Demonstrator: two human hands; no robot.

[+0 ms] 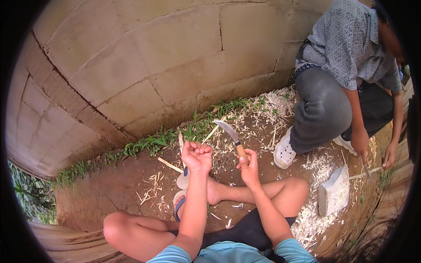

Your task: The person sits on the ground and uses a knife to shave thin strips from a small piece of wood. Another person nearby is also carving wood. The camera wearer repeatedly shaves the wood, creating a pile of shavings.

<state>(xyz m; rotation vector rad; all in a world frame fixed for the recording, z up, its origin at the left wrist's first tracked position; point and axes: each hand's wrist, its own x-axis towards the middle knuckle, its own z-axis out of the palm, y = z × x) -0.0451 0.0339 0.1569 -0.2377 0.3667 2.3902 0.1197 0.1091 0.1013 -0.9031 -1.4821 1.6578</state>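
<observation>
My right hand (249, 168) is wrapped round the wooden handle of a curved knife (229, 133), its blade pointing up and left. My left hand (197, 157) is turned palm up with its fingers curled in. A pale wooden strip (213, 132) slants up and right from beside those fingers; whether they grip it I cannot tell. Just left of that hand shows a second knife (180, 142), with a narrow blade and a dark handle partly hidden behind my wrist. Another thin wood strip (170, 165) lies on the soil nearby.
At right a crouching person (333, 96) in dark trousers holds a thin stick (366, 173) beside a pale stone block (334, 191). Wood shavings (322, 163) litter the ground. A block wall (175, 57) rises ahead, with weeds (151, 141) at its foot. A sandal (179, 204) is by my legs.
</observation>
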